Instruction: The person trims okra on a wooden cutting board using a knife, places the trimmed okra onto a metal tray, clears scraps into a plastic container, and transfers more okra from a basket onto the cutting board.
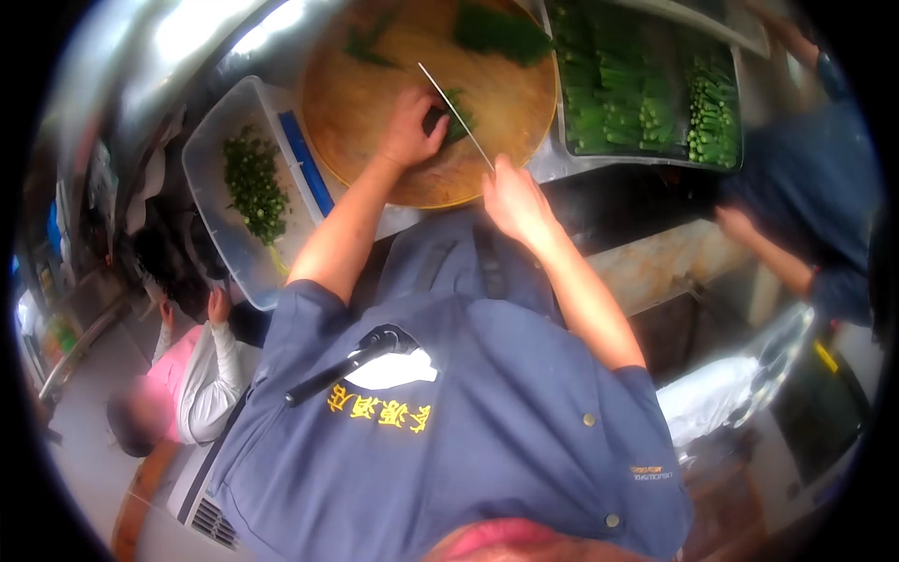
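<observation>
My right hand [518, 199] is closed around the handle of a knife [456, 112], whose blade I see nearly edge-on as a thin bright line. The blade stands over a small bunch of leafy greens [456, 129] on a round wooden chopping board [375, 122]. Just left of the blade, my left hand [412, 128] bends its fingers over the greens and presses them to the board. Part of the bunch is hidden under those fingers. More dark greens [510, 36] lie at the board's far right, with a few scraps [372, 45] at its far left.
Left of the board stands a clear plastic bin [211, 159] holding chopped greens [255, 183], with a blue strip [306, 161] along its side. A tray [655, 161] of green stalks sits at the right. One person [796, 178] stands far right; another [178, 375] is lower left.
</observation>
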